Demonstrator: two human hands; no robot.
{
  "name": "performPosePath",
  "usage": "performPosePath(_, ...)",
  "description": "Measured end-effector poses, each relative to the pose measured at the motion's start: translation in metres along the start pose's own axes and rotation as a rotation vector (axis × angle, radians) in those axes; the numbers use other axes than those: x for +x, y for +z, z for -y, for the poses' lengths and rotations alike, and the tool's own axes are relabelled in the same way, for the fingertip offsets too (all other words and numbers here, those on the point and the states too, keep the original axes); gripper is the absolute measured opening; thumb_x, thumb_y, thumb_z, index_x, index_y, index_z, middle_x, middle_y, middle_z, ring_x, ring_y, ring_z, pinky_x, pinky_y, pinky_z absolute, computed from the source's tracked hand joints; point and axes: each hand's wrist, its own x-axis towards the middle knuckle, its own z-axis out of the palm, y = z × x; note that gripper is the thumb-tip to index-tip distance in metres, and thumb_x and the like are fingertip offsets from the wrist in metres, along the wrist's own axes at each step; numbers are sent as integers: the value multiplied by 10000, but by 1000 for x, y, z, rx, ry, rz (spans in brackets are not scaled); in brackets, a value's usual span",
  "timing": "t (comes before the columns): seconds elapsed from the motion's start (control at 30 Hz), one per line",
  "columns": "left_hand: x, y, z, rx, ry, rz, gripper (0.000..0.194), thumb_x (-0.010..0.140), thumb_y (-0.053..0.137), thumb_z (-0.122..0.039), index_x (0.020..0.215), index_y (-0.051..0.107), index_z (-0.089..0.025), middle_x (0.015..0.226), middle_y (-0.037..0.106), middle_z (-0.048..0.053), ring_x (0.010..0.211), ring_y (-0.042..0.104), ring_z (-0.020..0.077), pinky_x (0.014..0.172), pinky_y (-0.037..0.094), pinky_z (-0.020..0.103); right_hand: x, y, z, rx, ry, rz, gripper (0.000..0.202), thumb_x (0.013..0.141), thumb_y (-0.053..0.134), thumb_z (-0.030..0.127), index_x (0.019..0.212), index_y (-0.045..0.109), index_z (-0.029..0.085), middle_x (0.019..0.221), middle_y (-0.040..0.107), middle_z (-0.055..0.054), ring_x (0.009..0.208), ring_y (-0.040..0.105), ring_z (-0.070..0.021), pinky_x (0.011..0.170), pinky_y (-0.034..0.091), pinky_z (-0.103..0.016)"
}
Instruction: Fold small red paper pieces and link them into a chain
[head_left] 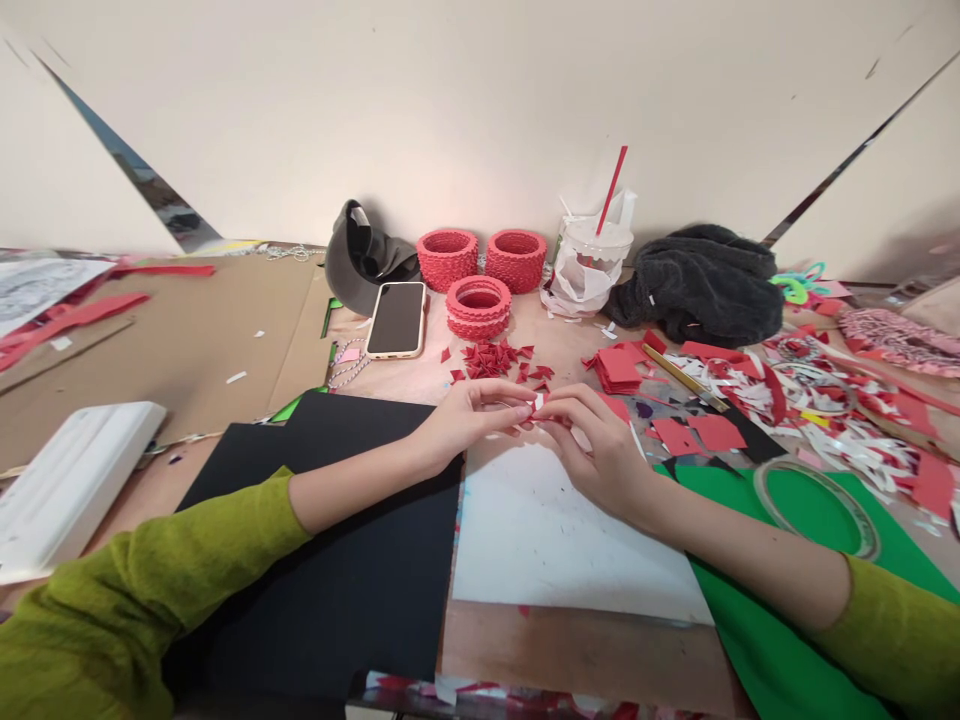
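Observation:
Between the fingertips of both hands is a small red and white piece of paper (537, 404). My left hand (480, 418) pinches it from the left and my right hand (592, 440) from the right. Fingers hide most of the piece. Under the hands lies a white sheet (555, 530). Just beyond them is a heap of small folded red paper pieces (489, 358). Behind the heap stand three red rings built of folded paper: a left ring (448, 265), a right ring (517, 265) and a front ring (478, 318). A stack of red paper squares (616, 370) is near my right hand.
Black card (322, 540) lies left, green card (780, 620) right with a tape roll (765, 500) on it. A phone (397, 320), cap (352, 260), lidded cup (592, 250) and dark cloth (705, 285) line the back. Red and white scraps (847, 420) cover the right side.

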Motion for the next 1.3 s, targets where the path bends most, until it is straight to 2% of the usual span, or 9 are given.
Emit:
performPosePath(0.1,-1,2,-2,18,31,9,328,745,743,-264,1041,702,-127,920,737,78,754,663,132,737,517,255,4,-3,2,76,52,-43,153,903,524,117,954,610,233,1026,625,-74,989,615,-206,865,516,-395)
performPosePath(0.23,1,0,0,14,77,-2,493,727,758,-249,1189,622,-144,887,748,71,768,680,152,707,515,252,9,-7,6,166,112,-69,120,868,595,140,894,656,240,991,671,-54,945,644,-195,862,522,-389)
performPosePath(0.43,3,-3,0,45,64,-3,497,715,765,-257,1174,627,-128,907,757,92,798,700,176,714,520,266,12,-8,6,292,233,-40,71,841,638,196,821,699,227,942,686,-61,922,653,-202,837,547,-398)
performPosePath(0.53,2,-2,-1,2,39,5,453,717,770,-261,1136,650,-137,909,758,83,815,702,166,773,524,278,12,-6,6,399,328,-66,31,821,666,206,835,692,217,923,678,-58,906,654,-193,788,568,-362)
performPosePath(0.63,1,-1,2,-33,22,18,364,692,792,-254,1027,703,-143,937,754,79,865,696,164,830,518,282,11,-5,5,503,402,-122,87,803,696,210,885,667,212,903,675,-45,852,655,-173,770,569,-340)
performPosePath(0.8,0,2,6,-40,20,-7,258,688,789,-281,904,753,-145,902,749,76,823,686,164,815,533,300,11,-4,6,567,411,-141,133,781,726,236,885,647,208,874,668,-35,829,650,-165,756,570,-329)
performPosePath(1.03,-1,2,3,12,73,-91,221,701,777,-278,887,767,-158,838,755,57,768,678,154,802,527,289,12,-5,5,614,461,-81,192,768,738,275,936,677,205,920,701,-50,856,672,-179,787,579,-353)
performPosePath(1.3,-2,1,0,146,152,-90,192,725,760,-256,889,770,-157,824,760,56,749,682,152,747,531,253,13,-7,7,581,527,-69,140,772,730,309,850,710,195,837,730,-48,789,693,-182,714,580,-326)
